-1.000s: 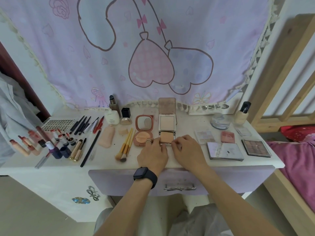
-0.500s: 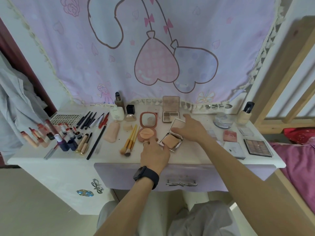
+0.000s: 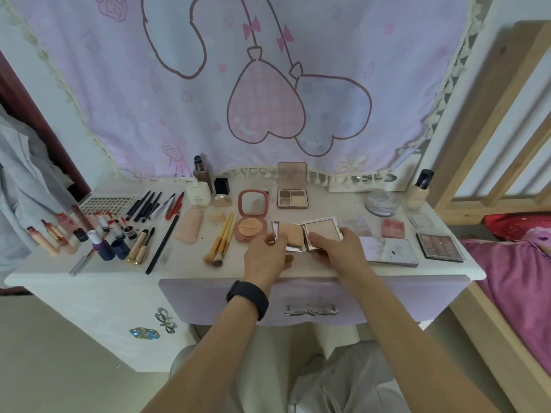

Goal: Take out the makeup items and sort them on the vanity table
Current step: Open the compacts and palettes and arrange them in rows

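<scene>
Now that the right hand (image 3: 337,251) has returned from its reach, it pinches the pan side of the open powder compact (image 3: 322,231). The left hand (image 3: 265,257) grips the puff side. The compact seems lifted off the vanity table (image 3: 190,260), at four o'clock from the pink cushion (image 3: 252,217), and is yet to be placed.

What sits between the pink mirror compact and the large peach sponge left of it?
Head view: yellow-handled brushes and a small beige wedge sponge.
</scene>
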Motion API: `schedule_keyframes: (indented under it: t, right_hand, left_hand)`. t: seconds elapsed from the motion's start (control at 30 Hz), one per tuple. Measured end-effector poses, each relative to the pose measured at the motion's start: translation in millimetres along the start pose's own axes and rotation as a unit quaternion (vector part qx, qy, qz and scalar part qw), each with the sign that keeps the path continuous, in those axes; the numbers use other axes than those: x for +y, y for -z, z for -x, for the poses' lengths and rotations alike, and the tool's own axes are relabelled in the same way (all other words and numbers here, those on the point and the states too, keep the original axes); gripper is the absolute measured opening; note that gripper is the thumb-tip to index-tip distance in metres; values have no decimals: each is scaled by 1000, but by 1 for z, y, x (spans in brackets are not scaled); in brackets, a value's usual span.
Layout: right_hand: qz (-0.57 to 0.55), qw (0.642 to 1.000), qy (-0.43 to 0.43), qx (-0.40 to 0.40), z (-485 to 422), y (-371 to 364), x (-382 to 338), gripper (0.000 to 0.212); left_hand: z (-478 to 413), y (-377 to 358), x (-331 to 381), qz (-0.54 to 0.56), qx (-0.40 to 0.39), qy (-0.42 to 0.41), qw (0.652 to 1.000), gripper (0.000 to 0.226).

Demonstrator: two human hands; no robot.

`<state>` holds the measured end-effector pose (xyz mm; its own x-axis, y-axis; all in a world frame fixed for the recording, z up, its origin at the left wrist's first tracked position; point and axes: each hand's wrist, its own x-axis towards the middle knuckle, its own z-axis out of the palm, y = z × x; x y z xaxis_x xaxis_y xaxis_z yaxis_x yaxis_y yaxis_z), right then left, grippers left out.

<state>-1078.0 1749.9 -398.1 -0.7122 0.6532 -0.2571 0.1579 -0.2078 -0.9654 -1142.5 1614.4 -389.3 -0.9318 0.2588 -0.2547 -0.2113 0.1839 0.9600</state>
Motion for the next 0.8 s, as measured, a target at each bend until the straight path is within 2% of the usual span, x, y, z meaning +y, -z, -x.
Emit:
schedule_keyframes:
  t: [0.03,0.07,0.13,0.2,0.33,0.43,0.5,0.57,0.63,0.8]
  right_hand:
    - [-25,1000,0,1,4,-4,0,35]
    - [-43,999,0,2,7,-7,1,31]
    - [-67,998,-3,-5,10,-12,1,21]
    - [-88,996,-10,-25,10,-15,3,17]
    - [-134,988,-37,-68,12,-18,4,20]
    - [-227,965,-70,-114,13,-18,0,23]
    - [-259,954,-86,-126,13,-15,0,26]
    - [-275,949,-93,-125,11,-12,0,32]
    - [-272,950,-94,-121,9,-11,-2,38]
    - [-205,968,-110,-92,-1,-7,-8,32]
  left_hand:
    - [1,-2,2,-26,13,-55,998,13]
    - [0,-2,3,-81,36,-131,987,19]
    - [1,-1,10,-211,80,-276,934,28]
    - [0,1,19,-288,71,-354,887,16]
    - [-4,5,25,-448,13,-371,813,46]
    - [-5,9,30,-442,-48,-410,796,41]
    - [-11,11,35,-473,-98,-399,780,36]
    - [-19,13,41,-471,-136,-348,799,36]
    - [-26,13,50,-415,-159,-306,842,31]
    - [-45,11,63,-334,-174,-285,882,27]
